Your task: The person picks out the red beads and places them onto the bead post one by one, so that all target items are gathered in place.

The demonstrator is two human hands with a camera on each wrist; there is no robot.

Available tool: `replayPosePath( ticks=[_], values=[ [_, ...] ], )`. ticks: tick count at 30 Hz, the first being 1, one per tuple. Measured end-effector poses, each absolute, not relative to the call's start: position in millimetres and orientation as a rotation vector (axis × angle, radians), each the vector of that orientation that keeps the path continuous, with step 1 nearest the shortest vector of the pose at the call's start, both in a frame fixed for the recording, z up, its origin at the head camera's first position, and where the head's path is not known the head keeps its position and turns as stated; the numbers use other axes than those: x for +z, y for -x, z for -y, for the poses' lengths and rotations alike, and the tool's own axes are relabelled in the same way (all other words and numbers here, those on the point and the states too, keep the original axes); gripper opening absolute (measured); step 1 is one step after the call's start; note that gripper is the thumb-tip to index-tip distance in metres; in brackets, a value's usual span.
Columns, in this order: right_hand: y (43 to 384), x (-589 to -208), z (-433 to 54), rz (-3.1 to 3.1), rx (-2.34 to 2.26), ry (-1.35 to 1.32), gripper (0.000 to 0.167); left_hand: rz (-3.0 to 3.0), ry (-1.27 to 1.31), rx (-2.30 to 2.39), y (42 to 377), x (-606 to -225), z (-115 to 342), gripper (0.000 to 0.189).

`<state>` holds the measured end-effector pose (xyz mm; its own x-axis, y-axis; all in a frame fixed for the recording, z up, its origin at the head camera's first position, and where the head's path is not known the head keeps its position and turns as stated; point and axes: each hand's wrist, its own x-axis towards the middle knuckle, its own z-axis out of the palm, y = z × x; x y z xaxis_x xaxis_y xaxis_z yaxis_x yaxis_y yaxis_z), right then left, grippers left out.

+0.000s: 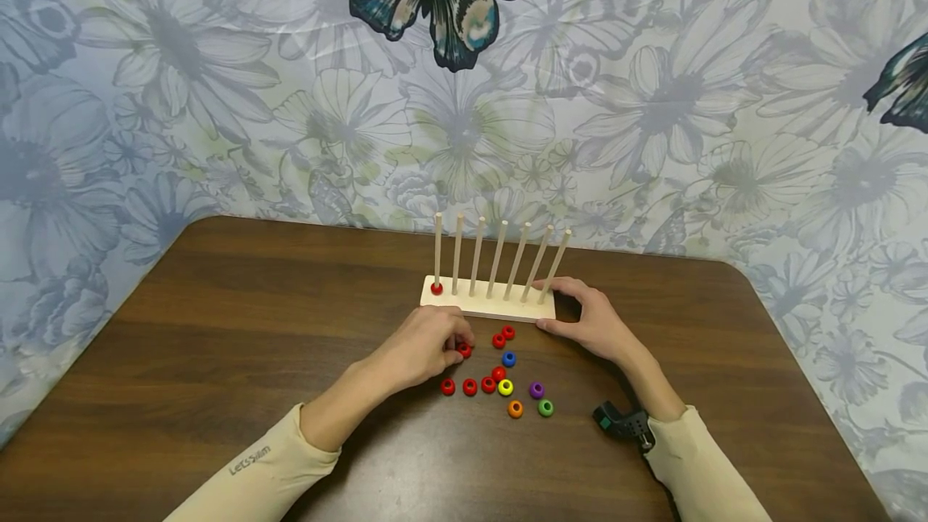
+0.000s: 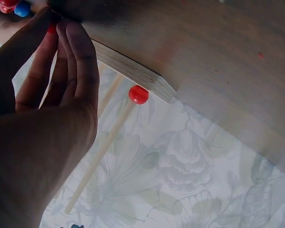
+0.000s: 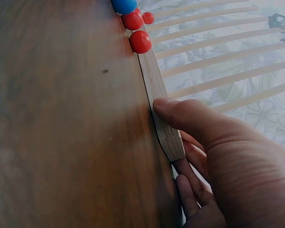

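Observation:
A pale wooden pegboard point(image 1: 487, 308) with several upright pegs stands on the table, and one red bead point(image 1: 437, 289) sits at the foot of its leftmost peg. In front of the board my left hand point(image 1: 424, 349) pinches another red bead point(image 1: 465, 351) between thumb and fingertips. The left wrist view shows only a sliver of that bead amid the fingers point(image 2: 78, 52). My right hand point(image 1: 590, 321) grips the right end of the base. Its thumb presses the front edge, as the right wrist view shows, while the other fingers reach around the end and behind.
Loose beads lie before the board: several red ones point(image 1: 470, 387), a blue point(image 1: 509, 358), a yellow point(image 1: 505, 387), an orange point(image 1: 515, 409), a purple point(image 1: 536, 390) and a green point(image 1: 546, 408). A patterned cloth point(image 1: 304, 143) hangs behind the brown table point(image 1: 239, 329).

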<state>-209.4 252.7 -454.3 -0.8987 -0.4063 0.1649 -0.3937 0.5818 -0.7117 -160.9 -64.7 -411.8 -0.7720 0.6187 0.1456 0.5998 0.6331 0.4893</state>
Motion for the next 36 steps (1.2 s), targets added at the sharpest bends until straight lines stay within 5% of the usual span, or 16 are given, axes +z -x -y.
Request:
replayPosePath(
  ticks=[36],
  values=[
    [208,-455,-253,-2.789,-1.238,0.709,0.054,-2.979,-0.889,1.612,189,-345,103,0.021]
  ],
)
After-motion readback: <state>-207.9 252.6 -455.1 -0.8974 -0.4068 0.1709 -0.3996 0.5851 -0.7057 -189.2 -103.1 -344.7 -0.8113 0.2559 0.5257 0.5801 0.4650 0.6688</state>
